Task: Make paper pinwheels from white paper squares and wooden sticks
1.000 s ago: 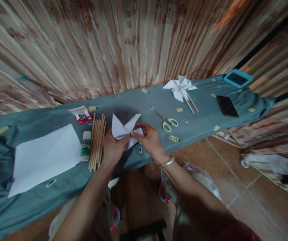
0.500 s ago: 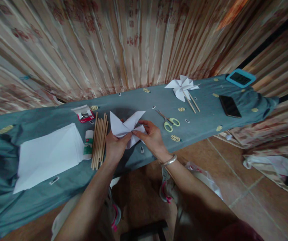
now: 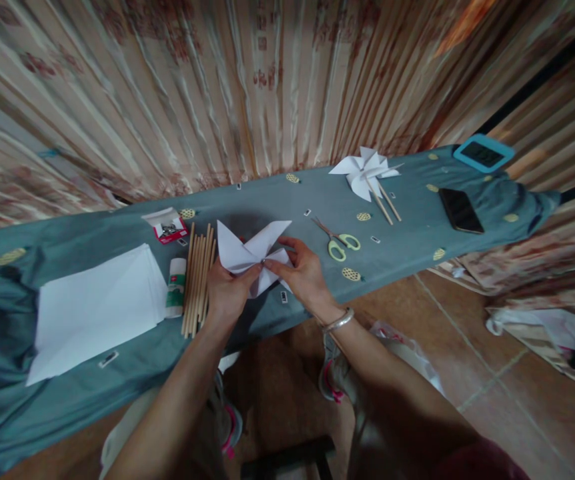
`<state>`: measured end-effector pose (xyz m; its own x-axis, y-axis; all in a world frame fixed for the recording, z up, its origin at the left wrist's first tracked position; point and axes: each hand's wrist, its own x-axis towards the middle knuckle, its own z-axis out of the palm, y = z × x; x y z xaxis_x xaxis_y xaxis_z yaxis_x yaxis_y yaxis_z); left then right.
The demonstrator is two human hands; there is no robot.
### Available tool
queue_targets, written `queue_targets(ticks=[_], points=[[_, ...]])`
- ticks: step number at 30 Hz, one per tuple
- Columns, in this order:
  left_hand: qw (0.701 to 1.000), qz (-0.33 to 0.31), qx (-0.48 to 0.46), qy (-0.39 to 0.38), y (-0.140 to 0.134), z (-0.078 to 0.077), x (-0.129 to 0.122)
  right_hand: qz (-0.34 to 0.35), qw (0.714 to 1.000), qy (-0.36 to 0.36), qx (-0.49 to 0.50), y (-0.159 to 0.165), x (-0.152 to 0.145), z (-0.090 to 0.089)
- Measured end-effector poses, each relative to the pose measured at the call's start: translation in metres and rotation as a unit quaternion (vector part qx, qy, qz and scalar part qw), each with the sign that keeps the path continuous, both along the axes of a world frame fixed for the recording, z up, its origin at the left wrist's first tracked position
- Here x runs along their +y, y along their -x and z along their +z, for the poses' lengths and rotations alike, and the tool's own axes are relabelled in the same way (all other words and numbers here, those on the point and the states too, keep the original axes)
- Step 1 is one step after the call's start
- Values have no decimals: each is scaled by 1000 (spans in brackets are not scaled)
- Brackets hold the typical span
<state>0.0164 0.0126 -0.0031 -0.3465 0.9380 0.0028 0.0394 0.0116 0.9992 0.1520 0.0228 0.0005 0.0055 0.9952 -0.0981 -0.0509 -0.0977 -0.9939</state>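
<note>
The left hand (image 3: pixel 228 287) and right hand (image 3: pixel 301 275) together pinch a white paper pinwheel (image 3: pixel 240 257) over the cloth (image 3: pixel 262 193), thumbs close beside its centre; just left of that grip lie wooden sticks (image 3: pixel 197 277) and a glue stick (image 3: pixel 175 288), to its right scissors (image 3: pixel 335 238), farther off other pinwheels (image 3: pixel 356 181)

Our left forearm (image 3: pixel 180 387) slanted up from seven o'clock toward one; our right forearm (image 3: pixel 392 373) ran from four o'clock toward ten; we kept our wrists well apart; our left hand (image 3: pixel 227 293) gripped with its thumb toward two o'clock, fingers mostly hidden; our right hand (image 3: pixel 305 272) pinched, its thumb toward ten; our thumb tips nearly met.
</note>
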Motion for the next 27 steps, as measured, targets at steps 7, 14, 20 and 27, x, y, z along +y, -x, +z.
queue_targets(ticks=[7, 14, 20, 27], points=[[1000, -3, 17, 0, 0, 3, -1, 4, 1000, 5, -15, 1, -1, 1], [998, -20, 48, -24, 0, 7, -5, 3, 1000, 5, 5, 2, -1, 0], [997, -34, 65, -39, 0, 10, -6, 6, 1000, 8, 16, 2, -2, 1], [999, -27, 30, -4, -2, 10, -6, 7, 1000, 10, 27, 1, 0, 4]])
